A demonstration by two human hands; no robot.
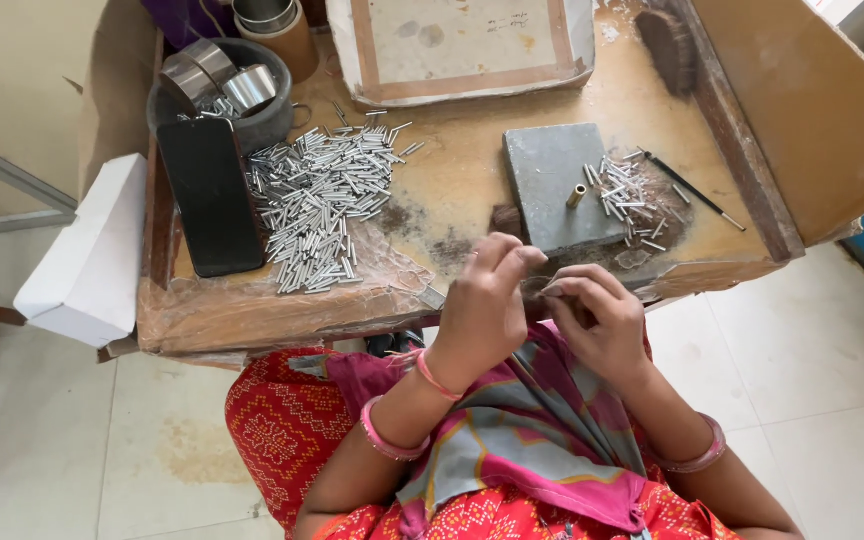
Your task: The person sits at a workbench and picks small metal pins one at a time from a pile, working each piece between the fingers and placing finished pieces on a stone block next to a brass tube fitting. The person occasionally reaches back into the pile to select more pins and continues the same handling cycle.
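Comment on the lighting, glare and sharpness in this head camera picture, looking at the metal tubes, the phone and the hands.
Head view: soft, even light with faint shadows; mild glints on the metal tubes; the dark phone shows little glare; left hand and right hand slightly soft; edges bow from the wide lens.

Work tray, head view
Left hand (482, 305) and right hand (597, 320) met fingertips below grey block (557, 185); metal tubes (322, 195) lay beyond the left hand.
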